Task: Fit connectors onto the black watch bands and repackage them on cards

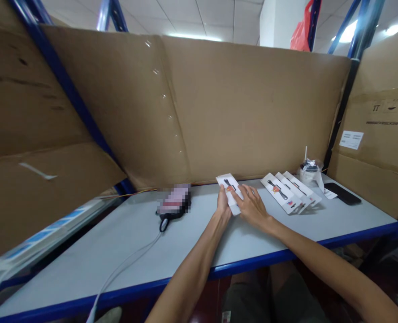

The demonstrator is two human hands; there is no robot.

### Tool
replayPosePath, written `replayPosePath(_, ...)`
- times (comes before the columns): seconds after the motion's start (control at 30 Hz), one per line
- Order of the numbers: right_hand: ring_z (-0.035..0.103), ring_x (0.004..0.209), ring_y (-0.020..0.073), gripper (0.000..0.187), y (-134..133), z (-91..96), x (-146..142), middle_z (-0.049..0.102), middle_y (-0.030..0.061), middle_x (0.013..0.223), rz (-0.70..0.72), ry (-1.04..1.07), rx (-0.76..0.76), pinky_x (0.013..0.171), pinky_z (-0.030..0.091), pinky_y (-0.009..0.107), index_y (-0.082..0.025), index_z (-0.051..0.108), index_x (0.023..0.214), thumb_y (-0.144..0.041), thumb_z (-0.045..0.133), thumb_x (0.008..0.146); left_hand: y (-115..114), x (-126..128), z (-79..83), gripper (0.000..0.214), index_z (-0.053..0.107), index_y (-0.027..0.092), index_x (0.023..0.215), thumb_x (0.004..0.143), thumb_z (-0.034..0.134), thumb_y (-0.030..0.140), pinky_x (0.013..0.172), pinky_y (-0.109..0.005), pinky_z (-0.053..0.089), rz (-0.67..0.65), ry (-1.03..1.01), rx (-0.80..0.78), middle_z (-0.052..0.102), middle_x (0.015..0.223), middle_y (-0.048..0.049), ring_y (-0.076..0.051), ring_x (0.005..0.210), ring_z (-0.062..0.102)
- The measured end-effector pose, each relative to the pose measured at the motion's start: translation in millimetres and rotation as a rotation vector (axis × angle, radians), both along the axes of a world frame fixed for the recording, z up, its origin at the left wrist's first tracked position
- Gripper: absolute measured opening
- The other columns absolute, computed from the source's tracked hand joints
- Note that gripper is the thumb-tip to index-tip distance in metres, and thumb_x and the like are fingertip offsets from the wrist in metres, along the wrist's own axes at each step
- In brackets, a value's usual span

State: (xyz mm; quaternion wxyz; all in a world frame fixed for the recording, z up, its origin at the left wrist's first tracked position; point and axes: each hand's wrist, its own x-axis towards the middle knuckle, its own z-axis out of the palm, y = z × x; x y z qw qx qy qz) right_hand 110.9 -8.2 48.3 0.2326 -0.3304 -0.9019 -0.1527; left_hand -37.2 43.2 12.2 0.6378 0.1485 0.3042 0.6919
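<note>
A flat white printed package (231, 186) is held above the middle of the table, tilted, its face towards me. A dark-handled tool and an orange-red patch are pictured on it. My left hand (222, 201) grips its left edge, fingers mostly hidden behind. From the other side my right hand (252, 205) closes on the right edge, with a finger lying across the printed face. To the right, several similar white packages (277, 192) lean in an overlapping row on the table, nearest to my right hand.
On the grey table (192, 242) a pixelated device (174, 202) stands at left, with a white cable (131, 258) running off the front edge. A black phone (343, 194) and a clear plastic-wrapped container (309, 172) lie at right. Cardboard walls (253, 112) enclose the back and sides.
</note>
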Motion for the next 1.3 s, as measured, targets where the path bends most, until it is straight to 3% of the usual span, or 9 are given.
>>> replayPosePath(0.2, 0.050, 0.131, 0.0323, 0.054, 16.5, -2.5, -5.2, 0.049, 0.0186, 0.149, -0.070, -0.047, -0.095, 0.100, 0.048, 0.044, -0.018, 0.055, 0.142, -0.007, 0.055, 0.089, -0.8, -6.3, 5.0, 0.011, 0.069, 0.013, 0.093, 0.084, 0.067, 0.017, 0.052, -0.025, 0.054, -0.004, 0.213, -0.080, 0.068, 0.064, -0.0029, -0.015, 0.046, 0.062)
replayPosePath(0.37, 0.058, 0.116, 0.0288, 0.051, 21.0, -13.9, -5.0, 0.059, 0.0145, 0.135, -0.069, -0.076, -0.217, 0.083, 0.054, 0.037, -0.024, 0.056, 0.141, -0.007, 0.046, 0.093, 1.0, -12.6, -0.1, 0.015, 0.071, 0.013, 0.093, 0.088, 0.060, 0.021, 0.051, -0.031, 0.054, 0.068, 0.374, -0.181, 0.064, 0.055, -0.0039, -0.021, 0.047, 0.064)
replayPosePath(0.5, 0.053, 0.122, 0.0302, 0.049, 13.8, -19.5, 0.8, 0.059, 0.0149, 0.131, 0.023, -0.058, -0.256, 0.085, 0.054, 0.038, -0.021, 0.059, 0.136, -0.007, 0.047, 0.091, -3.2, -23.8, -2.1, 0.012, 0.070, 0.018, 0.088, 0.088, 0.060, 0.024, 0.067, -0.034, 0.057, 0.198, 0.556, -0.264, 0.076, 0.085, -0.0151, -0.034, 0.094, 0.075)
replayPosePath(0.6, 0.052, 0.124, 0.0277, 0.052, 12.7, -18.9, 8.8, 0.055, 0.0136, 0.140, 0.146, -0.032, -0.299, 0.094, 0.052, 0.037, -0.020, 0.060, 0.133, -0.005, 0.052, 0.083, -11.6, -31.5, -0.6, 0.003, 0.066, 0.023, 0.081, 0.084, 0.066, 0.022, 0.082, -0.037, 0.057, 0.286, 0.706, -0.296, 0.072, 0.121, -0.0189, -0.037, 0.132, 0.058)
replayPosePath(0.67, 0.053, 0.126, 0.0247, 0.062, 16.3, -16.9, 14.1, 0.051, 0.0124, 0.146, 0.208, 0.021, -0.345, 0.100, 0.049, 0.035, -0.019, 0.055, 0.139, -0.003, 0.053, 0.079, -16.8, -34.2, 1.1, 0.007, 0.063, 0.024, 0.077, 0.083, 0.068, 0.023, 0.092, -0.041, 0.055, 0.330, 0.778, -0.307, 0.067, 0.132, -0.0187, -0.037, 0.146, 0.043)
replayPosePath(0.77, 0.056, 0.123, 0.0216, 0.062, 25.8, -12.5, 19.8, 0.056, 0.0123, 0.141, 0.108, 0.200, -0.400, 0.104, 0.046, 0.033, -0.015, 0.050, 0.142, -0.002, 0.049, 0.082, -20.8, -33.8, 4.4, 0.015, 0.059, 0.024, 0.073, 0.083, 0.070, 0.028, 0.102, -0.047, 0.050, 0.387, 0.878, -0.313, 0.063, 0.137, -0.0185, -0.037, 0.154, 0.026)
replayPosePath(0.9, 0.059, 0.116, 0.0237, 0.046, 36.9, -8.9, 24.3, 0.061, 0.0147, 0.132, -0.116, 0.285, -0.402, 0.098, 0.049, 0.035, -0.013, 0.056, 0.134, -0.006, 0.044, 0.090, -19.6, -28.0, 9.3, 0.022, 0.069, 0.022, 0.091, 0.077, 0.079, 0.037, 0.113, -0.054, 0.038, 0.454, 1.337, -0.256, 0.062, 0.137, -0.0214, -0.044, 0.149, 0.032)
replayPosePath(1.07, 0.061, 0.115, 0.0249, 0.039, 44.0, -16.6, 25.0, 0.064, 0.0142, 0.127, -0.188, 0.213, -0.413, 0.094, 0.049, 0.035, -0.015, 0.062, 0.127, -0.010, 0.047, 0.092, -15.6, -23.2, 12.7, 0.045, 0.067, 0.020, 0.126, 0.094, 0.057, 0.050, 0.107, -0.044, 0.042, 0.232, 1.906, -0.224, 0.066, 0.133, -0.0191, -0.036, 0.131, 0.057)
replayPosePath(1.3, 0.060, 0.115, 0.0238, 0.035, 50.4, -20.3, 25.6, 0.067, 0.0139, 0.123, -0.275, 0.179, -0.427, 0.096, 0.047, 0.032, -0.015, 0.066, 0.122, -0.011, 0.047, 0.093, -13.9, -24.1, 12.4, 0.047, 0.069, 0.021, 0.126, 0.095, 0.052, 0.052, 0.093, -0.037, 0.047, 0.128, 2.007, -0.217, 0.072, 0.124, -0.0162, -0.032, 0.118, 0.066)
